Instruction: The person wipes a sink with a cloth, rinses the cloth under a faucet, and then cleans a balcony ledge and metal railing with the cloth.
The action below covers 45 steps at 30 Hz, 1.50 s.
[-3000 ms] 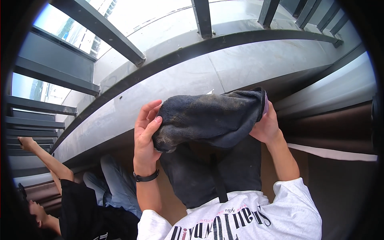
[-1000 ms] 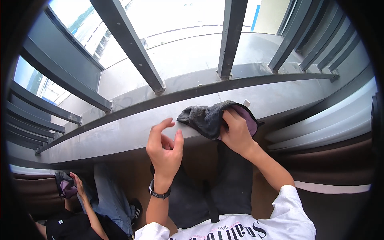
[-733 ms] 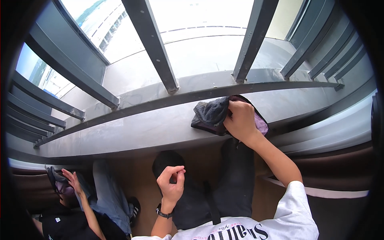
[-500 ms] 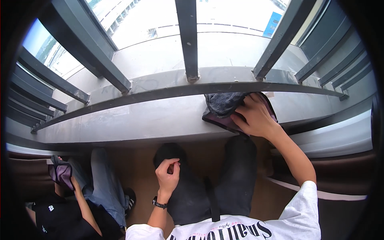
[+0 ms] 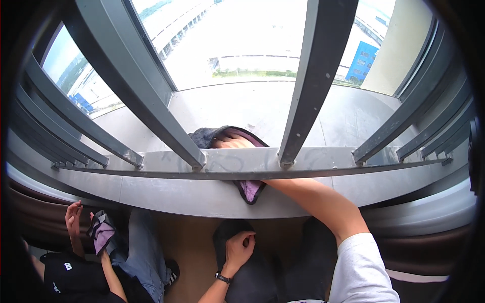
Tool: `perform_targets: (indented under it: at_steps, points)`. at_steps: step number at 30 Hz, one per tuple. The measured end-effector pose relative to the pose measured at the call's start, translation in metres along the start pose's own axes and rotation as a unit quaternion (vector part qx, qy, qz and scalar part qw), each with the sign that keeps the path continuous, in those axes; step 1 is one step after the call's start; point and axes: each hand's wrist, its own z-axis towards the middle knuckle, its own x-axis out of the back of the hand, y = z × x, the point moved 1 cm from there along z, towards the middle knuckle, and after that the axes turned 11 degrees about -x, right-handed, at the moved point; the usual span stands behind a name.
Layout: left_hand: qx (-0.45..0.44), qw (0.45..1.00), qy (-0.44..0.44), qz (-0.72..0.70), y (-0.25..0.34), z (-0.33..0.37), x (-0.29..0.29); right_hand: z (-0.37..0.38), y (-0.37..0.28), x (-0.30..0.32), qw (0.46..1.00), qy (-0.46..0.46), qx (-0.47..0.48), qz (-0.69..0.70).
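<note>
Cloth (image 5: pixel 201 137), dark outside and purple inside, lies on the grey ledge (image 5: pixel 151 191), spanning both sides of the rail (image 5: pixel 242 164): its bulk is beyond the rail, while one black-edged corner pokes out on your side. Your right hand (image 5: pixel 233 141) is beyond the rail too, tucked into the cloth's fold, with the forearm running beneath the rail; your fingertips are hidden, so I cannot tell whether you grip the fabric or press it flat. Your left hand (image 5: pixel 241 248) is on your side of the rail, above your dark-trousered leg (image 5: pixel 255 280), fingers curled with thumb and forefinger meeting, and you show nothing in it.

You seem to be at the step of wiping the ledge past the rail. From this position, a next stroke would call for a low forearm that clears the rail's underside, steady pressure behind the fabric, and care that the loose corner doesn't snag.

Counting for you: two cloths, yours at the rail and another (image 5: pixel 103 235) with the co-worker (image 5: pixel 68 267), left of you on your side of the rail; two hands of yours; one watch (image 5: pixel 222 276), on your left wrist; one rail; two large bars (image 5: pixel 323 76) rising from its middle, with more crowding toward both its ends, too bunched to count surely
</note>
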Motion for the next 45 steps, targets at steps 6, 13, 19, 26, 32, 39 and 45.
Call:
perform_targets:
  at_steps: [6, 13, 19, 26, 32, 39, 45]
  points:
    - [0.009, 0.999, -0.009, 0.047, -0.006, 0.005, -0.013, 0.077, 0.034, 0.011, 0.984, -0.077, -0.155, -0.034]
    - [-0.008, 0.996, -0.031, 0.085, 0.001, 0.011, -0.011, 0.040, 0.121, 0.093, 0.937, -0.086, -0.299, -0.157]
    - [-0.028, 0.989, -0.084, 0.116, 0.008, 0.014, -0.028, -0.110, 0.287, 0.192, 0.894, 0.077, -0.358, -0.257]
    - [-0.082, 0.986, -0.070, 0.128, 0.003, 0.006, -0.033, -0.291, 0.310, 0.292, 0.800, 0.171, -0.485, -0.311]
    - [-0.043, 0.980, -0.081, 0.175, -0.003, -0.002, -0.024, -0.472, 0.300, 0.351, 0.650, 0.150, -0.676, -0.314]
    - [-0.053, 0.988, -0.067, 0.128, 0.010, 0.009, -0.034, -0.593, 0.286, 0.372, 0.683, 0.125, -0.564, -0.448]
    - [-0.052, 0.991, -0.044, 0.117, 0.008, 0.004, -0.020, -0.458, 0.234, 0.303, 0.749, 0.162, -0.541, -0.346]
